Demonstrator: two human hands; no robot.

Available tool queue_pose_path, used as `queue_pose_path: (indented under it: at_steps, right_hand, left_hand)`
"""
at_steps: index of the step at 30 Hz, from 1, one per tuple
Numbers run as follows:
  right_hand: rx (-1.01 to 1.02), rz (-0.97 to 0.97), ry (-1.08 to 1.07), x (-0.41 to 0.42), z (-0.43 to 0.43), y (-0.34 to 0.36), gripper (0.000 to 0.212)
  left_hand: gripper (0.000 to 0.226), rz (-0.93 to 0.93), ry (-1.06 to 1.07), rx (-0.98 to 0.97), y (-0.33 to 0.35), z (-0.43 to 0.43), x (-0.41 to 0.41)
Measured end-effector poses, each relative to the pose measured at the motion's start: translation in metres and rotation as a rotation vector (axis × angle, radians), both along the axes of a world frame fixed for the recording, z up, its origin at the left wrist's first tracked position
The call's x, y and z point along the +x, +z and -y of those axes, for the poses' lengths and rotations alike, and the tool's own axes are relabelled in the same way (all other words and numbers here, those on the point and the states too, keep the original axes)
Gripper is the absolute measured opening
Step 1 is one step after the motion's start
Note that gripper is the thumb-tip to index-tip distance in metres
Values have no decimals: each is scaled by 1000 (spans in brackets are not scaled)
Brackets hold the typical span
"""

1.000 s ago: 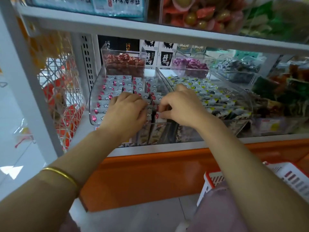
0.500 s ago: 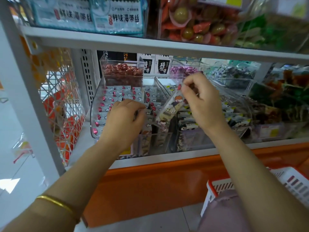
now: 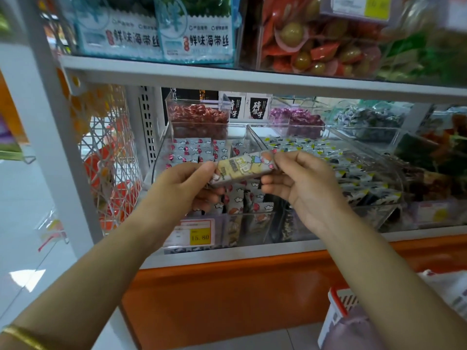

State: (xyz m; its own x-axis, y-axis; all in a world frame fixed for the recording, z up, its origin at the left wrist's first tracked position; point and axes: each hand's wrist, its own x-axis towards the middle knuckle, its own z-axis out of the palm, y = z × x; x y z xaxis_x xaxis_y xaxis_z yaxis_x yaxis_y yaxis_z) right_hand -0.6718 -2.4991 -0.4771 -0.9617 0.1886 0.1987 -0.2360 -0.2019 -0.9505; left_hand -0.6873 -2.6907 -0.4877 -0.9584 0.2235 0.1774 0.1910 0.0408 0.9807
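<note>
Pinching opposite ends of the long yellow cartoon-printed snack packet at frame centre, left grip and right grip hold it above the clear plastic bin. Risk: the light fingertip hold slips and the packet drops.

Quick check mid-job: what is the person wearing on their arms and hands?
No sleeves show on either arm, which are bare to the frame edge. The left hand and right hand have no gloves, and no rings show. The only item worn is a thin gold bangle on the left wrist; the right wrist carries nothing.
</note>
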Motion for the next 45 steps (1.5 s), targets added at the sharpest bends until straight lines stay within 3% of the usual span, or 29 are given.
queue_pose_path:
  at_steps: [4, 7, 14, 21, 24, 28, 33, 38, 42, 45]
  right_hand:
    - [-91, 74, 96, 2, 0, -1, 10]
    - [-177, 130, 158, 2, 0, 1, 5]
    - [-326, 162, 264, 2, 2, 1, 14]
    - [-140, 82, 147, 2, 5, -3, 15]
    - [-86, 48, 150, 2, 6, -3, 19]
    - [-57, 41, 164, 1, 6, -5, 7]
    - [134, -41, 65, 1, 6, -7, 15]
    - [293, -64, 43, 2, 10, -9, 26]
    - [394, -114, 12, 3, 13, -12, 16]
    - [387, -136, 15, 4, 15, -11, 22]
  left_hand:
    - [34, 164, -18, 255, 2, 6, -1]
    - [34, 217, 2, 327, 4, 7, 0]
    - [31, 41, 193, 94, 1, 4, 3]
    - [43, -115, 211, 77, 5, 2, 5]
    - [47, -34, 124, 211, 5, 4, 4]
    - [40, 232, 22, 496, 6, 5, 3]
    - [34, 242, 92, 259, 7, 9, 0]
    - [22, 6, 137, 34, 3, 9, 2]
    - [21, -51, 73, 7, 3, 9, 5]
    - [25, -49, 38, 12, 5, 10, 5]
